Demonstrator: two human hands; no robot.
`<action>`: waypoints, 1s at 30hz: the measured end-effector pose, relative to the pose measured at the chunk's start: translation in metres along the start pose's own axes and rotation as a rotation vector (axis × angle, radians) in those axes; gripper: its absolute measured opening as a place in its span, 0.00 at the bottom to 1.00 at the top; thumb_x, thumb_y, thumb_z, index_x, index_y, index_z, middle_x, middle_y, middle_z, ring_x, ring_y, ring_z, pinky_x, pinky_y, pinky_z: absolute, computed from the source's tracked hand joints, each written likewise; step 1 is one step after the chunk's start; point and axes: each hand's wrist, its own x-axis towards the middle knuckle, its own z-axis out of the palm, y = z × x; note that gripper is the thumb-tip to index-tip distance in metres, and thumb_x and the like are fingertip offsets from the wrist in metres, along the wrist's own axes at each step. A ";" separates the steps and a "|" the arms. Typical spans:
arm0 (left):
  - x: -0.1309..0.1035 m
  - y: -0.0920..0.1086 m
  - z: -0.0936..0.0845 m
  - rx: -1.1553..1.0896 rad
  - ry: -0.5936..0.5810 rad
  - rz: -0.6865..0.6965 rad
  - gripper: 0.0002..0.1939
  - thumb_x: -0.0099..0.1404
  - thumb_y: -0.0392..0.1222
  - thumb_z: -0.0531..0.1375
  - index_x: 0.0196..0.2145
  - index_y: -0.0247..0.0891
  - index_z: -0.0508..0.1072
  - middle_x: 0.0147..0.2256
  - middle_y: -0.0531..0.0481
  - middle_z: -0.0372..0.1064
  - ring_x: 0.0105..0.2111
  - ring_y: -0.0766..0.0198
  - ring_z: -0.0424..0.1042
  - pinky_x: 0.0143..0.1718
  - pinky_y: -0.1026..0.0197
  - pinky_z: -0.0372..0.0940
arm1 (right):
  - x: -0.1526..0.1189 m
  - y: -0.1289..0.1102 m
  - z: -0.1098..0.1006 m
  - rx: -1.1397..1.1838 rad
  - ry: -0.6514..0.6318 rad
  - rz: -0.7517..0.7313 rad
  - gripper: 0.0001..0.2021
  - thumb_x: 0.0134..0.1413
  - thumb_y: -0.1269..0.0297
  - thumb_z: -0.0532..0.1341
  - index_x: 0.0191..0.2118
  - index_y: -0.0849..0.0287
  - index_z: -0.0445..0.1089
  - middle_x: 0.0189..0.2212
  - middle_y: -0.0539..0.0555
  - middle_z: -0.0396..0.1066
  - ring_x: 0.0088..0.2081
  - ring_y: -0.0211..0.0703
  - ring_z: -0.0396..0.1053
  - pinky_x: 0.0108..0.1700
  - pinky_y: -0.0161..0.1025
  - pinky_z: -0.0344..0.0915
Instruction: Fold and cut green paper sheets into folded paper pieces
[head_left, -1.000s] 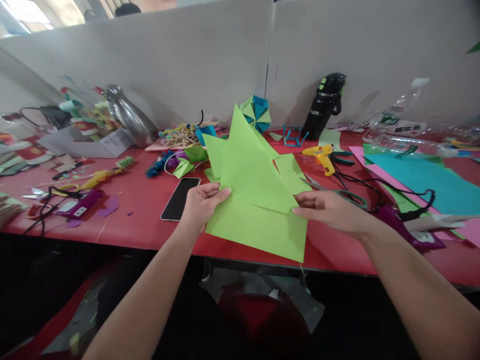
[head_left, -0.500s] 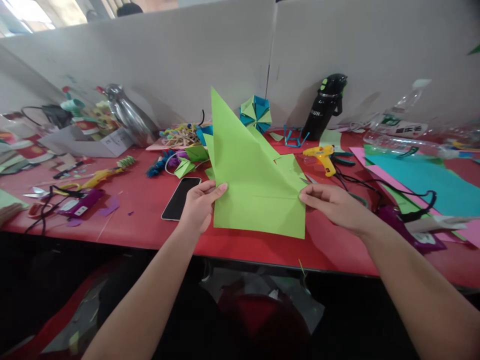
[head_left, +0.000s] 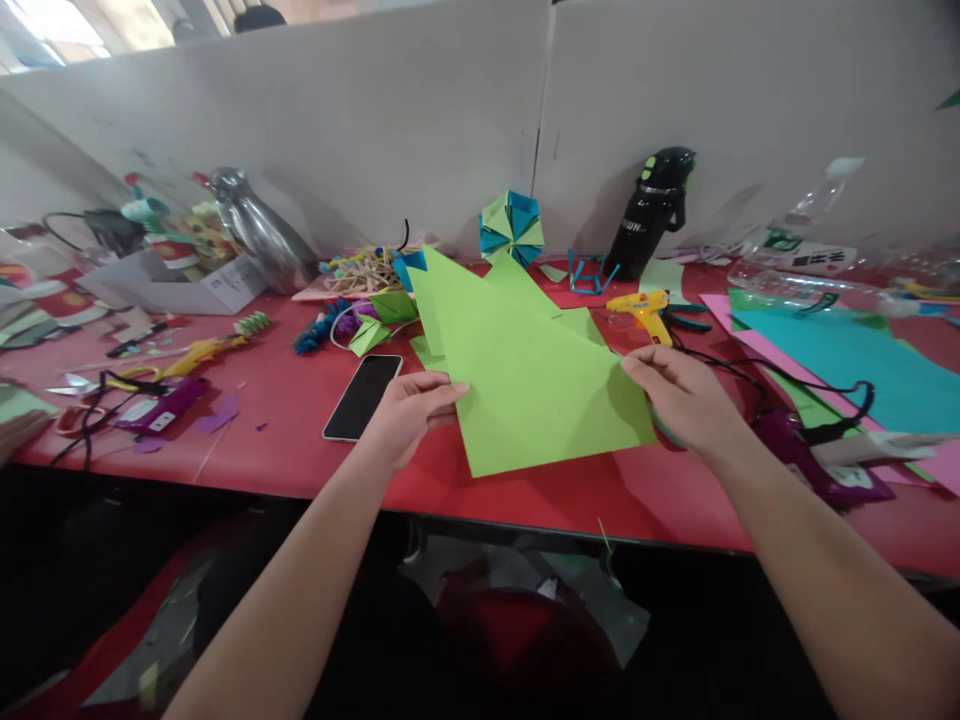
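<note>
A folded sheet of light green paper is held up over the front of the red table, tilted, with a pointed flap rising at its upper left. My left hand pinches its left edge between thumb and fingers. On the opposite side, my right hand grips the right edge in a similar pinch. More green paper lies on the table behind the sheet. Close to my left hand rests a black-screened phone. Just beyond my right hand lies a yellow glue gun.
A green-and-blue folded paper ball and a black bottle stand by the partition. Coloured paper sheets and a purple power strip are at right, scissors at left. Another person's hand shows at the far left.
The green sheet has tipped lower and turned, its raised point dropping and its bottom edge swinging right. My right hand has moved slightly right and up, still pinching; my left hand shifted slightly right.
</note>
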 end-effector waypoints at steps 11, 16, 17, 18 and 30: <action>-0.069 0.032 0.010 0.685 -0.691 0.094 0.11 0.69 0.47 0.63 0.35 0.39 0.82 0.30 0.49 0.80 0.25 0.67 0.75 0.26 0.67 0.68 | -0.019 -0.031 -0.011 -0.236 -0.226 -0.382 0.10 0.66 0.56 0.58 0.36 0.54 0.70 0.30 0.49 0.70 0.30 0.39 0.66 0.32 0.37 0.62; -0.057 0.038 0.058 0.808 -0.253 0.946 0.09 0.69 0.36 0.61 0.46 0.37 0.79 0.42 0.46 0.79 0.41 0.62 0.76 0.44 0.61 0.70 | -0.033 -0.046 -0.004 -0.322 -0.267 -0.547 0.06 0.68 0.63 0.57 0.39 0.53 0.70 0.33 0.49 0.73 0.32 0.39 0.68 0.35 0.36 0.62; -0.049 0.039 0.066 0.877 -0.273 1.001 0.09 0.69 0.36 0.61 0.45 0.36 0.78 0.42 0.45 0.78 0.43 0.60 0.76 0.45 0.59 0.70 | -0.035 -0.048 -0.002 -0.333 -0.262 -0.579 0.05 0.68 0.64 0.57 0.40 0.53 0.70 0.33 0.49 0.73 0.33 0.39 0.69 0.35 0.37 0.63; -0.041 0.039 0.071 0.948 -0.295 1.027 0.08 0.70 0.37 0.60 0.44 0.36 0.79 0.42 0.44 0.78 0.44 0.58 0.75 0.45 0.57 0.70 | -0.036 -0.049 -0.001 -0.342 -0.250 -0.610 0.05 0.68 0.65 0.57 0.40 0.53 0.70 0.34 0.49 0.74 0.33 0.40 0.70 0.36 0.37 0.63; -0.023 0.059 0.070 1.112 -0.515 0.802 0.07 0.69 0.36 0.57 0.36 0.38 0.75 0.36 0.49 0.76 0.38 0.61 0.73 0.39 0.59 0.64 | -0.041 -0.051 0.005 -0.291 -0.175 -0.694 0.05 0.67 0.67 0.57 0.40 0.51 0.70 0.36 0.51 0.77 0.37 0.43 0.73 0.40 0.40 0.67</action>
